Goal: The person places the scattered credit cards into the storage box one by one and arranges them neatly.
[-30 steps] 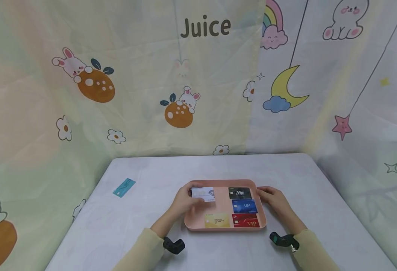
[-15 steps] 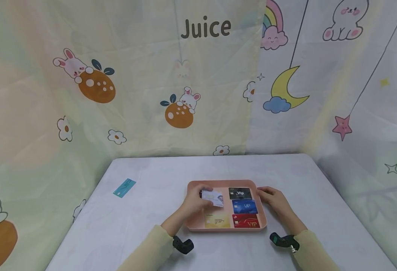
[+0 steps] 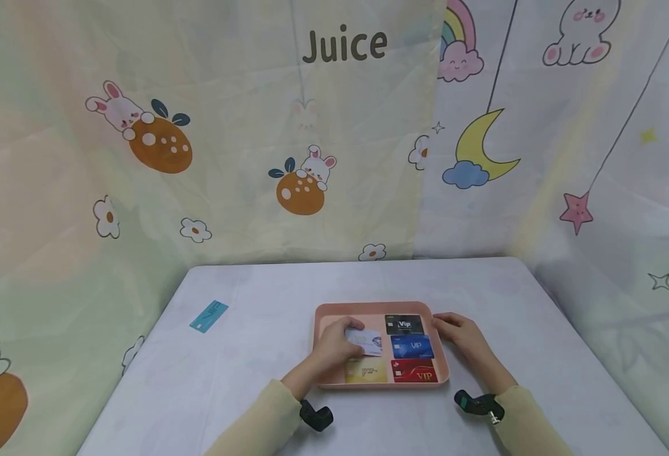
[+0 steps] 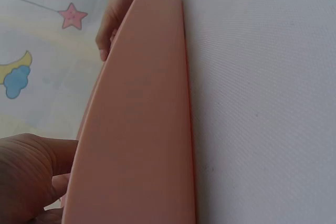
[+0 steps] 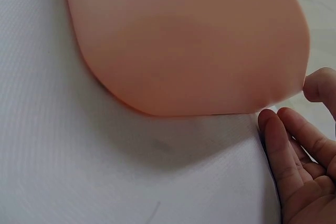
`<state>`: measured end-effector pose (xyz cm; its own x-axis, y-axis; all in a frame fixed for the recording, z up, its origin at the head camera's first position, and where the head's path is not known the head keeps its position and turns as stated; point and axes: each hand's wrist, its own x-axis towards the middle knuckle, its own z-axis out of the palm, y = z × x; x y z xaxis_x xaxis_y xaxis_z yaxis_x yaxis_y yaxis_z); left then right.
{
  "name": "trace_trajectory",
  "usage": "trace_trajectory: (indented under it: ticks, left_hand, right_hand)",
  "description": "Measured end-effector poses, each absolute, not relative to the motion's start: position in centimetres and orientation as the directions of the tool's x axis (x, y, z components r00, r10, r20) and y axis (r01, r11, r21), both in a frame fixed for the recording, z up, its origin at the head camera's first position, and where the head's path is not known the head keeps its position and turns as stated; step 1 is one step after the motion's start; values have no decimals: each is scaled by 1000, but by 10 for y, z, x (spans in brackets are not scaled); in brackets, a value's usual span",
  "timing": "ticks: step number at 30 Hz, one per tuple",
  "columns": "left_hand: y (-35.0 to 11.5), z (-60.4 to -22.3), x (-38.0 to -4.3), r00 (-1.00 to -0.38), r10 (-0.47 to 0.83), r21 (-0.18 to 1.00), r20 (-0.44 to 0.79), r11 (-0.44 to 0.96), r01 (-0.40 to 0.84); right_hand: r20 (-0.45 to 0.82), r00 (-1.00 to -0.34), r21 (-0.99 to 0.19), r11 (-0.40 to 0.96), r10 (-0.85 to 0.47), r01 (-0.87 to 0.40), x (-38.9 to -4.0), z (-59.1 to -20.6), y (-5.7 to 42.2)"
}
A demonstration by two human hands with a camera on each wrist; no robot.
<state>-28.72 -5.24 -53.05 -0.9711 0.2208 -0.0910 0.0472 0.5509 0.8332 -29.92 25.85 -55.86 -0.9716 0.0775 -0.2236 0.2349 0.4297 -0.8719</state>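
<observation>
In the head view my left hand (image 3: 334,345) holds a white card (image 3: 371,342) between thumb and fingers, low over the left half of a pink tray (image 3: 323,310). The card lies just above a yellow card (image 3: 366,370); whether it rests on the tray floor, I cannot tell. My right hand (image 3: 464,335) grips the tray's right edge. From the right wrist, its thumb meets the rim while straight fingers (image 5: 281,145) touch low on the outer wall. A black card (image 3: 405,325), a blue card (image 3: 412,347) and a red card (image 3: 414,371) form a column in the tray's right half.
A teal card (image 3: 209,316) lies apart on the white table (image 3: 254,285), toward its back left. Patterned cloth (image 3: 243,126) hangs behind the table and along both sides. A dark device (image 3: 315,416) sits at my left wrist, another (image 3: 479,405) at the right.
My left hand has carried the white card to the right and toward me, from the tray's upper left to close above the yellow card. The right hand and the tray keep their places.
</observation>
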Motion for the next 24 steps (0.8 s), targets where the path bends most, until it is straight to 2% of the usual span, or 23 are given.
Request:
trace_trajectory:
  ticks: [12, 24]
  left_hand:
    - [-48, -533, -285, -969, 247, 746, -23, 649, 148]
    - [-50, -536, -285, -968, 250, 699, 5, 692, 182]
  right_hand:
    - [-229, -970, -872, 426, 77, 240, -300, -560, 257]
    - [-211, -975, -872, 438, 71, 221, -301, -562, 258]
